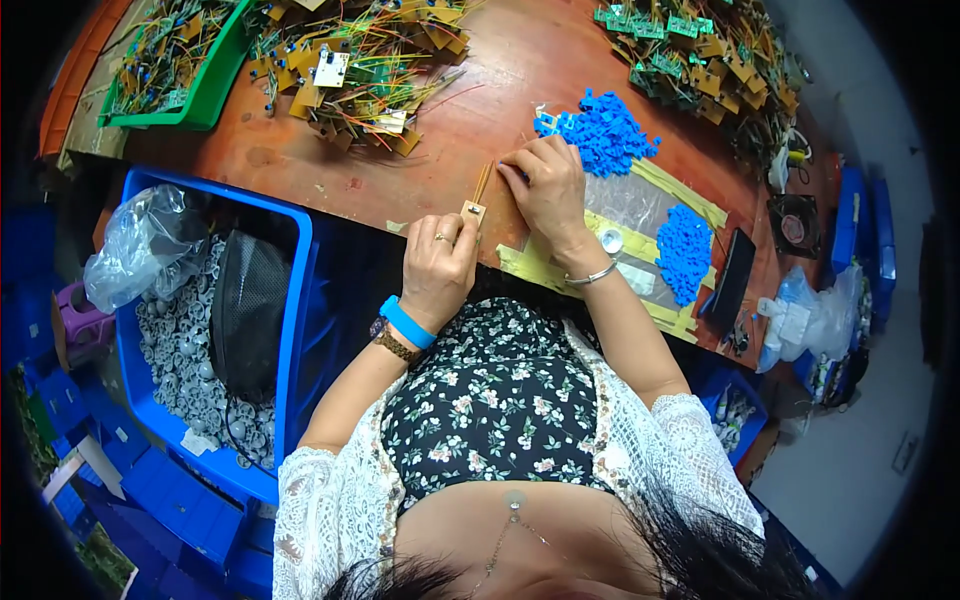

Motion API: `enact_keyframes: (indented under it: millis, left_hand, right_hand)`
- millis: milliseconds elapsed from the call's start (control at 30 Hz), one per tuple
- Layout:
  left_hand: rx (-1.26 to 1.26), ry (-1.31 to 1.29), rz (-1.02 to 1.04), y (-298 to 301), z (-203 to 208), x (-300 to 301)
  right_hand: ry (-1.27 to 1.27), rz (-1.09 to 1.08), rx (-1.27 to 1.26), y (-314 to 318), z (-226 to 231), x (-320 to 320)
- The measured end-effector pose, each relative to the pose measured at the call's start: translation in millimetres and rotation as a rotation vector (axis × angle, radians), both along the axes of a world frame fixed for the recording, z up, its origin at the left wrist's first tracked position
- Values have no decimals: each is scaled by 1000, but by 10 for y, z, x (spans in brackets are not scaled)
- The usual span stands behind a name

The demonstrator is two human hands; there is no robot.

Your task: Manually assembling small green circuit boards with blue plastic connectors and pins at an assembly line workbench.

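At the table's front edge, my left hand (438,265) pinches a small tan circuit board (475,210) between thumb and fingers. Thin orange-brown wires (484,180) rise from the board, away from me. My right hand (552,190) is just right of the wire ends, its thumb and index finger closed together; whatever lies between them is too small to make out. Beyond that hand is a heap of small blue plastic parts (612,132). A second, smaller heap of the same blue parts (684,252) lies to its right on a taped-down clear sheet (625,205).
Wired circuit boards (350,75) pile up at the far left, beside a green tray (205,115) of more boards. Another board pile (710,70) covers the far right. Left of me stands a blue bin (300,300) of grey parts. A dark fan (795,225) sits right.
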State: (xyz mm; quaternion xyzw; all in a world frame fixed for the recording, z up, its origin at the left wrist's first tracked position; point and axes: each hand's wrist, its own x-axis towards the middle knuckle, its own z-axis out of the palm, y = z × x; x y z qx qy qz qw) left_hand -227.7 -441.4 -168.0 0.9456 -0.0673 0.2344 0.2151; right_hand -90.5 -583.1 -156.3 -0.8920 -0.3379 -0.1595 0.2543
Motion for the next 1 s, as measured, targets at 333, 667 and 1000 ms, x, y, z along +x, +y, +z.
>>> enact_keyframes:
  millis: [333, 667, 1000]
  left_hand:
    - [31, 31, -26, -30, 31, -31]
    - [131, 26, 2, -86, 54, -34]
    - [192, 11, 9, -114, 34, -54]
  right_hand:
    - [55, 88, 136, 61, 157, -243]
    - [328, -45, 319, 83, 229, -358]
    - [410, 44, 106, 135, 103, -393]
